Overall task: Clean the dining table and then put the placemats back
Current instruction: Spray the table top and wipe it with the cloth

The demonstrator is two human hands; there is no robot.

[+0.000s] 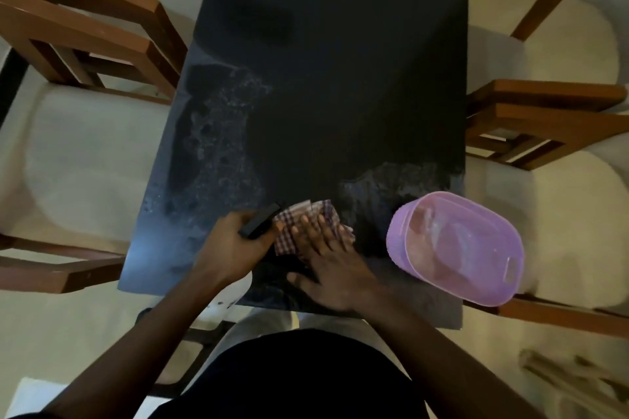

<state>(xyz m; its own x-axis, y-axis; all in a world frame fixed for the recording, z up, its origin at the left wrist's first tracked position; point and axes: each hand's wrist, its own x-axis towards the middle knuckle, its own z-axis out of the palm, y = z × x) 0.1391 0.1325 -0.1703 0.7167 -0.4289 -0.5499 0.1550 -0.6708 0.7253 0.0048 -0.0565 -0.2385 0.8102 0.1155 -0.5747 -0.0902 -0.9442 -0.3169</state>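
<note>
The dark dining table [340, 78] fills the middle of the head view, with soapy wet streaks along its left side and near its right front. A checked cloth [289, 235] lies near the front edge. My right hand [333, 265] presses flat on the cloth, fingers spread. To its left, my left hand [235, 245] grips a small black oblong object [260, 224]. No placemats are in view.
A pink plastic tub [456, 248] stands at the table's front right corner, close to my right hand. Wooden chairs with pale cushions flank the table, one on the left [85, 133] and one on the right [551, 133]. A white object [224, 299] shows below the front edge.
</note>
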